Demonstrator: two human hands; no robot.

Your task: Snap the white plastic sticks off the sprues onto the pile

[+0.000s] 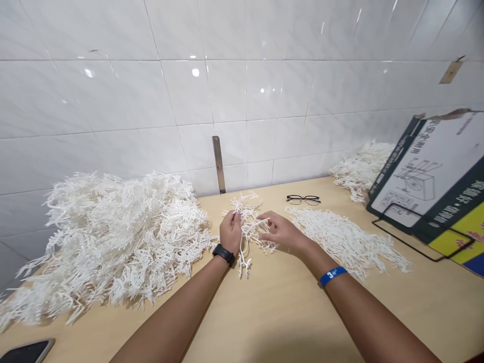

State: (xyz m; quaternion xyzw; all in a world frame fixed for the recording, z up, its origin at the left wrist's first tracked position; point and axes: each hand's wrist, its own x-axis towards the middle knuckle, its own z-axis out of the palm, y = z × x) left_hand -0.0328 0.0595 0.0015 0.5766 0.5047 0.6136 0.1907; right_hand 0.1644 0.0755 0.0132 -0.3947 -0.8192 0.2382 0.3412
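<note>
My left hand (230, 232), with a black band on its wrist, is closed around a small bunch of white branching plastic sprigs (245, 222) above the middle of the table. Some sprigs hang down below the fist. My right hand (280, 231), above a blue wristband, is just right of the bunch with thumb and fingers apart, close to the sprig tips. A big tangled heap of the same white sprigs (128, 237) lies to the left. On the right, a flatter pile of sprigs (344, 239) is spread with its strands roughly lined up.
Behind the light wooden table (242, 317) rises a white tiled wall with a metal bracket (218, 164). Glasses (303, 199) lie near the back. A printed carton (427, 186) and a black wire frame (416, 232) stand right, another white pile (361, 169) behind. A phone (28, 351) lies front left.
</note>
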